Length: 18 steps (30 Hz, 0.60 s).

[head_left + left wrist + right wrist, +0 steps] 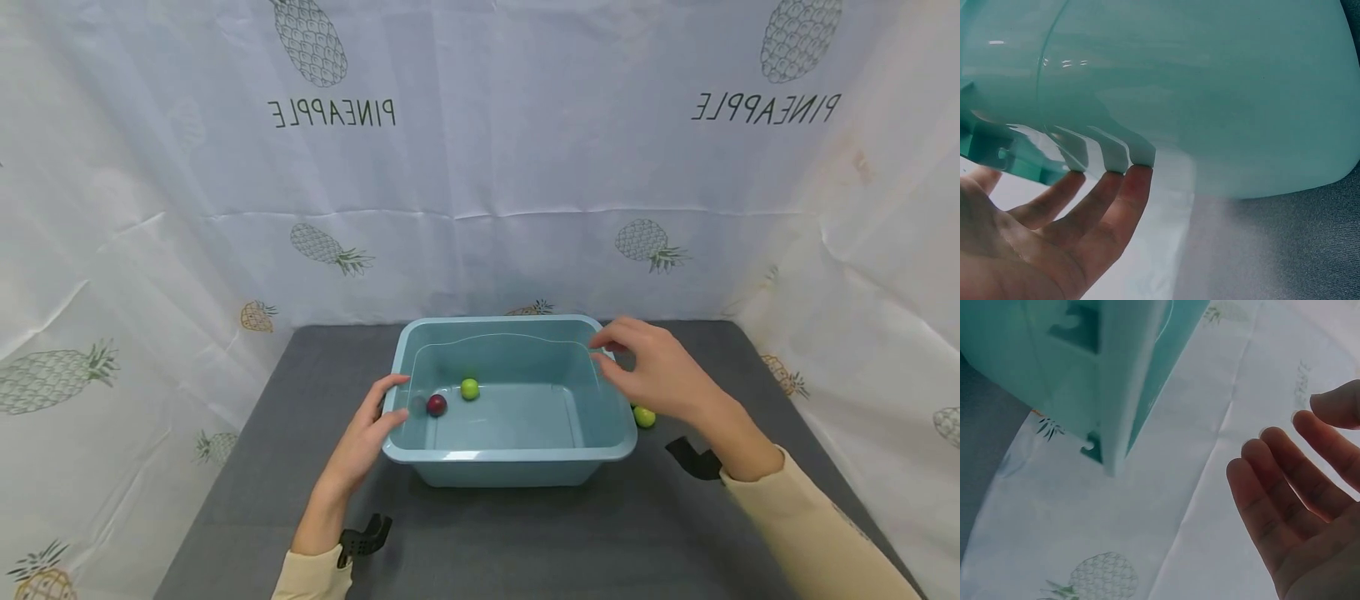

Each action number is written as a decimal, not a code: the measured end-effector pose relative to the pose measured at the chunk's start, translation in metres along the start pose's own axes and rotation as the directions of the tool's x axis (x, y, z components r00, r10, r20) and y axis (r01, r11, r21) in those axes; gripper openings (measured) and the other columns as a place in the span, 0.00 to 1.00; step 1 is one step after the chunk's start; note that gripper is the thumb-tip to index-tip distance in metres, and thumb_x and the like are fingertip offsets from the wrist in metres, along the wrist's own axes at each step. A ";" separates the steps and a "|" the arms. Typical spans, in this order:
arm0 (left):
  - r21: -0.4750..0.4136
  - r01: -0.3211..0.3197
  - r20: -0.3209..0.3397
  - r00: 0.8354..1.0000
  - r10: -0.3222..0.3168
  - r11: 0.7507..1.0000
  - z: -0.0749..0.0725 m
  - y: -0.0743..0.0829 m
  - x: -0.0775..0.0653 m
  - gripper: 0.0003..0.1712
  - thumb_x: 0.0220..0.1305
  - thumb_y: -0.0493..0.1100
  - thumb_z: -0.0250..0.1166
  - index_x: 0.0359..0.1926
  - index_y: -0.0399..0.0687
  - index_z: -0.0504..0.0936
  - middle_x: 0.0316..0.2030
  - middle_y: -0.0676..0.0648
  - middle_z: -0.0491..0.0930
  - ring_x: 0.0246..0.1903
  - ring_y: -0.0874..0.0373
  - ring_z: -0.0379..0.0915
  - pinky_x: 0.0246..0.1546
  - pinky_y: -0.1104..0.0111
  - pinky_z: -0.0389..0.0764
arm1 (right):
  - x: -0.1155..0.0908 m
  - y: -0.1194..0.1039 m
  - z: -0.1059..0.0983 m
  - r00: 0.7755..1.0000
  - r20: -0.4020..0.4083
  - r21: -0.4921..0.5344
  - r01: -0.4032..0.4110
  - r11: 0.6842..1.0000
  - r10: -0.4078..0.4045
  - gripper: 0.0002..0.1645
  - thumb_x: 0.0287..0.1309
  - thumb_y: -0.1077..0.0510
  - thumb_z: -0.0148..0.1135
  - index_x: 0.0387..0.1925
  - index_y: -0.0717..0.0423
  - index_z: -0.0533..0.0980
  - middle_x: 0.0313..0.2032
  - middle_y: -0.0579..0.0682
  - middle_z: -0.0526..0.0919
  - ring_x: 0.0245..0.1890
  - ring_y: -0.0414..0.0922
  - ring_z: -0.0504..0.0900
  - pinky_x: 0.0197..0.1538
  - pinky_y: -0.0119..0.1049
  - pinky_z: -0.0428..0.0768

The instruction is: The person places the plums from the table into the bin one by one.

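A light blue-green plastic basin [507, 472] stands on the dark table. My left hand [362, 437] holds its left rim, with thumb and index over the edge; in the left wrist view the other fingertips press the outer wall. Over the right rim, my right hand [652, 371] hovers with fingers gently bent. In the right wrist view the right hand [1304, 506] is apart from the basin and holds nothing. Inside the basin lie a small round green fruit [469, 389] and a dark red one [437, 405] near the left wall.
Another round green fruit [644, 417] lies on the grey table cover [315, 400], just outside the basin's right wall, partly hidden behind it. White curtains [480, 167] printed with pineapples hang behind and on both sides. Black bands sit on both wrists.
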<state>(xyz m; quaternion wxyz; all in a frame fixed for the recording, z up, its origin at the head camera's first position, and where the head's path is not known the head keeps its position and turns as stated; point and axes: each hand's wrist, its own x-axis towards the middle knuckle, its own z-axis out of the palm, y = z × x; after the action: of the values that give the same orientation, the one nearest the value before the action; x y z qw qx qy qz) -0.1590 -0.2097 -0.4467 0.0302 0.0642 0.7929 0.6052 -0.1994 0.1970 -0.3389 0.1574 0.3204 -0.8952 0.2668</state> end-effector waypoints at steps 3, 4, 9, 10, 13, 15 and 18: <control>0.000 0.003 0.003 1.000 -0.003 1.000 0.000 0.000 0.000 0.26 0.77 0.42 0.53 0.73 0.54 0.63 0.77 0.40 0.50 0.70 0.37 0.57 0.60 0.42 0.65 | -0.007 0.007 0.000 0.999 -0.046 0.007 -0.015 1.000 0.016 0.11 0.60 0.69 0.67 0.42 0.54 0.82 0.40 0.44 0.82 0.39 0.43 0.80 0.43 0.48 0.80; 0.000 0.005 0.004 1.000 -0.005 1.000 0.000 0.000 0.000 0.26 0.77 0.42 0.53 0.72 0.55 0.63 0.77 0.40 0.50 0.70 0.37 0.57 0.60 0.42 0.65 | -0.010 0.009 0.000 0.998 -0.060 0.010 -0.019 1.000 0.020 0.10 0.59 0.69 0.67 0.42 0.55 0.82 0.40 0.45 0.82 0.39 0.44 0.81 0.43 0.49 0.80; -0.006 0.011 0.005 1.000 -0.011 1.000 -0.001 0.001 0.000 0.26 0.77 0.42 0.53 0.72 0.55 0.63 0.77 0.40 0.49 0.71 0.37 0.55 0.61 0.41 0.63 | -0.021 0.021 0.002 0.993 -0.099 0.008 -0.060 0.998 0.061 0.09 0.60 0.68 0.66 0.42 0.57 0.82 0.40 0.48 0.83 0.39 0.46 0.81 0.43 0.51 0.79; -0.007 0.012 0.005 1.000 -0.012 1.000 -0.001 0.001 0.000 0.26 0.77 0.42 0.53 0.72 0.55 0.63 0.77 0.40 0.49 0.71 0.37 0.55 0.62 0.41 0.63 | -0.024 0.025 0.003 0.992 -0.105 0.009 -0.072 0.997 0.072 0.09 0.60 0.67 0.66 0.43 0.57 0.82 0.40 0.48 0.83 0.39 0.46 0.81 0.43 0.49 0.79; -0.010 0.013 0.006 1.000 -0.013 1.000 -0.001 0.001 0.000 0.26 0.78 0.42 0.53 0.72 0.54 0.63 0.77 0.40 0.48 0.72 0.37 0.54 0.62 0.40 0.62 | -0.030 0.038 0.008 0.986 -0.127 0.028 -0.102 0.994 0.105 0.09 0.61 0.67 0.67 0.43 0.57 0.82 0.41 0.49 0.83 0.39 0.44 0.81 0.44 0.39 0.78; -0.009 0.013 0.008 1.000 -0.013 1.000 -0.001 0.001 0.000 0.26 0.78 0.42 0.53 0.73 0.54 0.62 0.77 0.40 0.48 0.72 0.37 0.53 0.63 0.39 0.62 | -0.035 0.049 0.012 0.982 -0.140 0.056 -0.122 0.991 0.129 0.09 0.62 0.67 0.67 0.44 0.58 0.82 0.41 0.49 0.83 0.39 0.40 0.80 0.45 0.30 0.76; -0.010 0.012 0.009 1.000 -0.012 1.000 -0.001 0.001 0.001 0.26 0.78 0.42 0.53 0.73 0.54 0.62 0.77 0.40 0.48 0.72 0.37 0.53 0.63 0.39 0.62 | -0.041 0.064 0.019 0.972 -0.151 0.118 -0.161 0.980 0.178 0.09 0.63 0.66 0.66 0.45 0.60 0.81 0.41 0.50 0.83 0.40 0.33 0.78 0.46 0.21 0.72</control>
<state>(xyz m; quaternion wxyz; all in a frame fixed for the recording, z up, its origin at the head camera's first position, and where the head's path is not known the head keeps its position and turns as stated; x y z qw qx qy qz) -0.1598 -0.2106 -0.4452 0.0376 0.0621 0.7902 0.6085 -0.2131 0.2476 -0.3968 0.1887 0.2280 -0.8885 0.3507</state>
